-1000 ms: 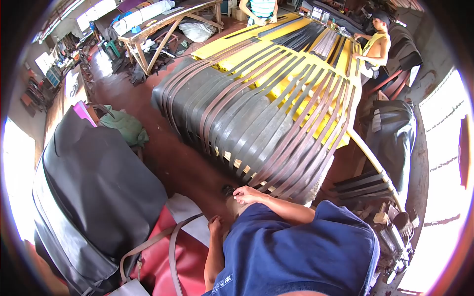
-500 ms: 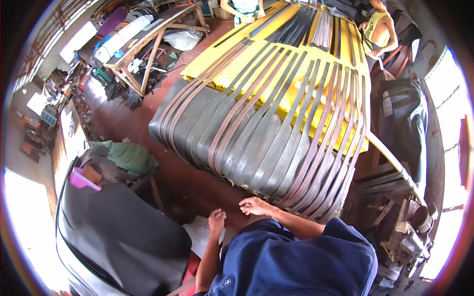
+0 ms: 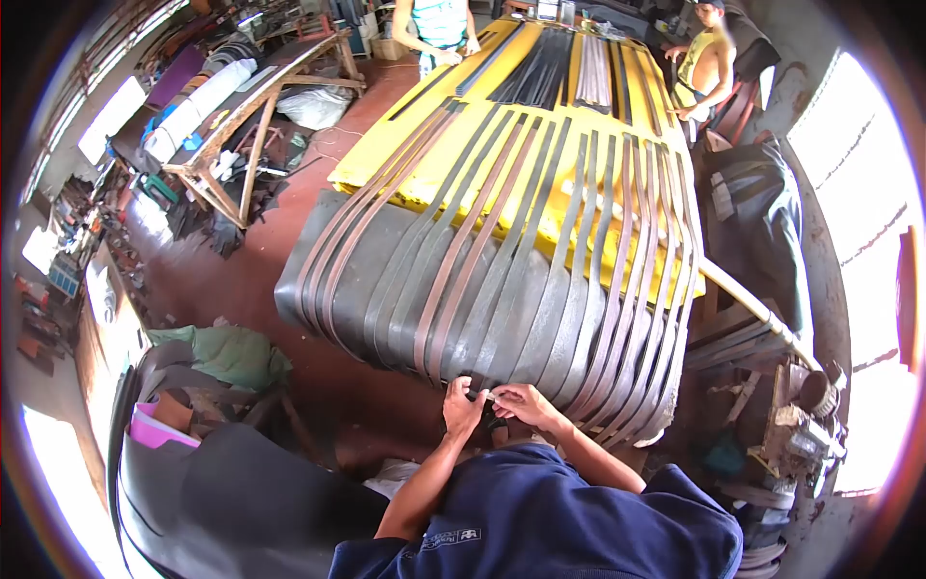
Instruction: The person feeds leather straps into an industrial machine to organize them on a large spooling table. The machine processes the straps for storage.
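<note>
Long brown and dark strips (image 3: 453, 289), which look like leather straps, lie side by side over a dark sheet (image 3: 367, 241) and hang down over the table's near end. At that lower edge my left hand (image 3: 463, 409) is closed in a pinch, its fingertips close to the strap ends. Just beside it, my right hand (image 3: 524, 401) pinches too, thumb and fingers together. Something small and pale shows between the two hands, too small to name. The fingers partly hide the strap ends there.
More strips lie on the yellow table cover (image 3: 386, 159). Two people stand at the far end, one left (image 3: 439, 24), one right (image 3: 709, 63). A black sheet (image 3: 251, 492) is draped at my left. A pale pole (image 3: 757, 309) and machine (image 3: 801, 434) are at right.
Both hands have moved forward to the hanging edge of the straps and come together. Their fingers, apart before, are now pinched. The view has shifted a little.
</note>
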Demonstrator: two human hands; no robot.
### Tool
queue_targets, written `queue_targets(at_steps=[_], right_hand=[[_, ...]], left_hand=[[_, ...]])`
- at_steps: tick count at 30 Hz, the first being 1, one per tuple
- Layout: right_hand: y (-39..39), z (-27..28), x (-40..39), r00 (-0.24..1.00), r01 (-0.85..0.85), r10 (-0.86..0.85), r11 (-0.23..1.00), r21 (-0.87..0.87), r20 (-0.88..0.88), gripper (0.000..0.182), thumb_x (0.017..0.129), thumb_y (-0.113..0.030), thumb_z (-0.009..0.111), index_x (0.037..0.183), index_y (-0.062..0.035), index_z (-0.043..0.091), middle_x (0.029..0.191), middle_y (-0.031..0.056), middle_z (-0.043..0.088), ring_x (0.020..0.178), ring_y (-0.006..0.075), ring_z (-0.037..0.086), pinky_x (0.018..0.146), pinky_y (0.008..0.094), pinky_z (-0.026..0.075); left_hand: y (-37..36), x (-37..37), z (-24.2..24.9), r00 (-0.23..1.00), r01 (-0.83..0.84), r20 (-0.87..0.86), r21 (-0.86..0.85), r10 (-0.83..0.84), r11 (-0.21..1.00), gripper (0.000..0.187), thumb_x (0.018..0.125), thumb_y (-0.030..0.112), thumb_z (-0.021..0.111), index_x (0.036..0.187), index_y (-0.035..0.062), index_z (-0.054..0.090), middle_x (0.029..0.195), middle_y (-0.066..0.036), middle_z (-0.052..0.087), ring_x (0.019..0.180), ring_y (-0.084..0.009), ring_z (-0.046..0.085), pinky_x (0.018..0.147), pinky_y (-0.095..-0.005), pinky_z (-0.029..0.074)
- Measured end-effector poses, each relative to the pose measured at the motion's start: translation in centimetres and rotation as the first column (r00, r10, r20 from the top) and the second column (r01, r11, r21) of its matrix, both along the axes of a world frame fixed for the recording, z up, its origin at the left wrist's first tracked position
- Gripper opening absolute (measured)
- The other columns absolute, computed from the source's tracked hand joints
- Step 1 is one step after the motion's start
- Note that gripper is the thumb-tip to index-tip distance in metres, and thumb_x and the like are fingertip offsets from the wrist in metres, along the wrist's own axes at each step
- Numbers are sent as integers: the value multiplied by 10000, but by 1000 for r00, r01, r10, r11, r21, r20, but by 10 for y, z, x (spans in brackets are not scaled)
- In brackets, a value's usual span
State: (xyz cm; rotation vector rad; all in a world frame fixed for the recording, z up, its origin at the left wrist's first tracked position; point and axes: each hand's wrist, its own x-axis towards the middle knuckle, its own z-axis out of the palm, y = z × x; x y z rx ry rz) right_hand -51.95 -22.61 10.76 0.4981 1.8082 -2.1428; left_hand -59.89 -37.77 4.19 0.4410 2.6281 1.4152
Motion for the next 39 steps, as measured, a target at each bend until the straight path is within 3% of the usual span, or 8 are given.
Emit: queue_targets(at_steps=[17, 22, 24, 28, 31, 32, 35, 39], right_hand=[[-19, 0, -29, 966, 245, -241, 969, 38, -89, 240, 906, -76, 547, 1108, 54, 551, 953, 126, 651, 873, 181, 643, 769, 287, 536], [-13, -4, -34, 947, 320, -273, 835, 448, -169, 255, 888, -140, 591, 1031, 70, 572, 895, 128, 660, 800, 168, 660, 705, 256, 524], [-12, 1, -37, 940, 339, -325, 846, 411, -107, 285, 891, -186, 590, 1020, 68, 575, 886, 127, 656, 799, 177, 658, 702, 267, 527], [-9, 5, -51, 925, 332, -374, 884, 327, 72, 360, 894, -276, 586, 1028, 57, 566, 883, 127, 649, 797, 191, 650, 692, 289, 530], [-6, 13, -66, 852, 489, -485, 872, 32, 194, 378, 887, -316, 594, 1025, 35, 558, 859, 117, 639, 783, 192, 641, 669, 299, 527], [-1, 11, -70, 855, 506, -491, 860, -62, 170, 313, 906, -289, 568, 1031, -3, 551, 841, 96, 637, 762, 182, 638, 627, 295, 517], [20, 16, -95, 823, 566, -550, 770, -295, 143, 226, 936, -249, 515, 1009, -39, 554, 836, 80, 639, 736, 176, 635, 601, 289, 504], [64, 28, -134, 763, 600, -646, 695, -395, 22, 168, 949, -193, 475, 976, -37, 530, 887, 118, 637, 756, 213, 644, 641, 323, 529]], left_hand=[[5, -17, -11, 994, 43, -92, -135, -55, 990, 395, 665, 326, 760, 872, 94, 516, 807, -80, 575, 806, -283, 571, 694, -424, 426], [3, -18, 4, 996, 72, 51, -97, -68, 993, 402, 684, 285, 743, 906, 68, 488, 791, -108, 573, 737, -311, 582, 672, -434, 445], [0, -18, 17, 986, 89, 149, -66, -79, 994, 404, 693, 260, 732, 932, 48, 484, 783, -118, 573, 718, -318, 586, 662, -435, 459], [-5, -22, 21, 977, 197, 61, 128, -206, 972, 381, 717, 205, 700, 982, -8, 527, 787, -150, 601, 719, -311, 609, 658, -405, 486], [-11, -29, 50, 932, 285, 192, 139, -309, 948, 420, 712, 211, 704, 1010, -35, 539, 777, -167, 623, 712, -328, 625, 663, -394, 500], [-12, -30, 43, 948, 308, 20, 189, -318, 932, 426, 753, 199, 696, 1053, -52, 528, 765, -151, 642, 650, -264, 642, 617, -349, 519], [-14, -41, 88, 785, 328, 378, 420, -492, 846, 390, 814, 180, 663, 1097, -47, 518, 766, -129, 646, 593, -174, 629, 565, -299, 522], [-21, -54, 127, 719, 327, 423, 494, -551, 806, 525, 866, 154, 629, 1237, -135, 399, 730, -119, 642, 563, -131, 611, 519, -259, 500]])
